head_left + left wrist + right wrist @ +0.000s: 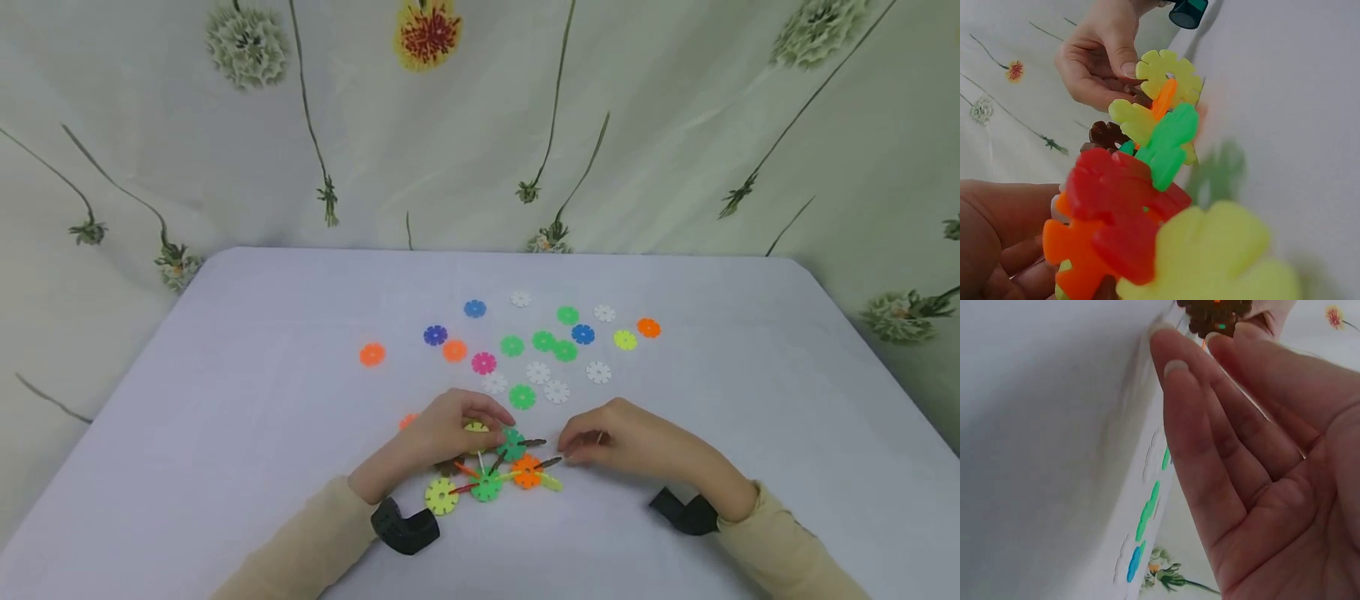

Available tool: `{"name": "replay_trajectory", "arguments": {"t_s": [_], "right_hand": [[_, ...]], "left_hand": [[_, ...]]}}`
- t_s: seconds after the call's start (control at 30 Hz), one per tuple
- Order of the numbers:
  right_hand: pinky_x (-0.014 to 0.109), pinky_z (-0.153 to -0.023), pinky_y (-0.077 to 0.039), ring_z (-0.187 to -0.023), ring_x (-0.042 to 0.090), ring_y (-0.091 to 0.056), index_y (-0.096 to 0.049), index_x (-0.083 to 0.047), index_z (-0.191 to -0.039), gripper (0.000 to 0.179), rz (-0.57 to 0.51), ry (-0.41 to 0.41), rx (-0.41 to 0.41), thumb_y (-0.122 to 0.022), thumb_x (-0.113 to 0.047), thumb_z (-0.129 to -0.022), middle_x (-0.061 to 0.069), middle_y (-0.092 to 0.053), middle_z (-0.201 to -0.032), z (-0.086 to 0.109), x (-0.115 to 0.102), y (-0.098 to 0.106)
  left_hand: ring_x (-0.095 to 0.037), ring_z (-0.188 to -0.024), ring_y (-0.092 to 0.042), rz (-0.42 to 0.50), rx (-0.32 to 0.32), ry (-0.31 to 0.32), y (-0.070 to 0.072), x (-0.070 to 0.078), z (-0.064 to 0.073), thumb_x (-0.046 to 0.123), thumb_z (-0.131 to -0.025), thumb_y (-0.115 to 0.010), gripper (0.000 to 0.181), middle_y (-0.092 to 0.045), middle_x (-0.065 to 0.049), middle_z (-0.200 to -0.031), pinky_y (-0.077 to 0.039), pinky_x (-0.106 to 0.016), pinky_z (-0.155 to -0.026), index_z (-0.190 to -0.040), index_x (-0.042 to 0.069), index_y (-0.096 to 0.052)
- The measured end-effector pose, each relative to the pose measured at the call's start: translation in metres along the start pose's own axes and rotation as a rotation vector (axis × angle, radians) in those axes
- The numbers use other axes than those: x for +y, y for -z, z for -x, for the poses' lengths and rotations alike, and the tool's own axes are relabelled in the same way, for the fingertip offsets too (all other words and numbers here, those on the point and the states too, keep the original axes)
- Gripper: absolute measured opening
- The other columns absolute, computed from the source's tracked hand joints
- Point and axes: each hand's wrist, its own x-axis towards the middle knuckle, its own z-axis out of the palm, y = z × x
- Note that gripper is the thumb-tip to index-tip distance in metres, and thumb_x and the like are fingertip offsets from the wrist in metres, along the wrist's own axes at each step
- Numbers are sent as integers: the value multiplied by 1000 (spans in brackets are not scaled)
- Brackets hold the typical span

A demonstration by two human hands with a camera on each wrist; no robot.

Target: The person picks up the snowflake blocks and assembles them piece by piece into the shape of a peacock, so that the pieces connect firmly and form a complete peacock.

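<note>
My left hand [457, 429] holds a construction of slotted, flower-shaped plastic discs, its thumb at a green disc [512, 445] and its fingers around the far side. Joined in it are a yellow disc [442, 496], a green centre disc [486, 485], an orange disc [527, 472], and red and brown ones, several standing on edge. My right hand [626, 442] is just right of the construction, fingers bent and nothing visible between them. Its fingertips are close to a brown disc [550, 462] on the construction's right side. In the left wrist view a red disc [1122, 212] hides part of the left fingers.
Loose discs lie scattered beyond the hands, among them a pink disc [483, 363], a blue disc [582, 334], a white disc [597, 372] and an orange disc [372, 354]. They rest flat on the pale table [262, 400]. A flowered cloth [480, 125] hangs behind it.
</note>
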Motion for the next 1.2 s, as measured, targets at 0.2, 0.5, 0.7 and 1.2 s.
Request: {"name": "replay_trajectory", "arguments": {"t_s": [0.2,0.5,0.7,1.2], "right_hand": [[27,-66,-51,-71,12,-60,-69,-12,-97,10,-68,-48,22,-66,-11,-88,-4,-65,-84,-2,7,17],[29,-59,-47,-65,19,-53,-67,-2,-98,14,142,-304,320,-68,-7,-85,2,-59,-82,-20,27,38],[32,-62,-42,-70,18,-46,-64,-3,-99,23,234,-307,324,-74,-10,-80,4,-51,-84,-26,30,30],[27,-62,-46,-69,15,-52,-56,-8,-90,21,10,-148,261,-74,-6,-80,-3,-54,-77,-41,27,4]], "left_hand": [[-13,-83,-58,-84,6,14,-1,1,-2,15,-86,-68,16,-64,9,-78,-48,-31,-74,-101,11,-70],[-14,-88,-60,-97,-20,-2,3,2,-3,19,-87,-67,18,-65,9,-86,-48,-33,-79,-103,10,-69],[-14,-84,-56,-167,-44,37,6,7,3,28,-85,-69,28,-64,9,-88,-48,-31,-72,-107,10,-67],[-14,-67,-59,114,-71,105,2,0,0,18,-85,-69,17,-67,-1,-75,-47,-27,-60,-93,3,-70]]}}
